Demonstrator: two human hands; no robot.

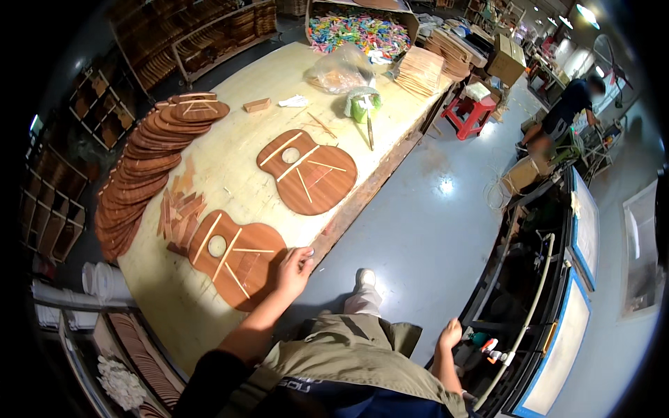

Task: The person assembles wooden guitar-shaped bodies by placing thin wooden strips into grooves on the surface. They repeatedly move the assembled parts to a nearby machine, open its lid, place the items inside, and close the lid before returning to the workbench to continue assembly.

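Note:
My left hand (295, 272) is at the table's edge, beside the lower end of a brown guitar-shaped wooden plate (261, 279). Its fingers are curled together, and a small greyish spot shows at the fingertips, too small to name. That plate has a round sound hole and pale wooden braces. Farther along the table lies a second, similar guitar plate (317, 191), also braced. Low on the right, away from the table, my right hand (451, 334) hangs in a loose fist with no object showing.
On the pale table (237, 164) are a fanned stack of guitar plates (139, 174), thin wood pieces (182, 219), and a green container with a brush (362, 104). Colourful clips fill a box (359, 31) behind. A red stool (468, 115) and a bending person (571, 108) are farther right.

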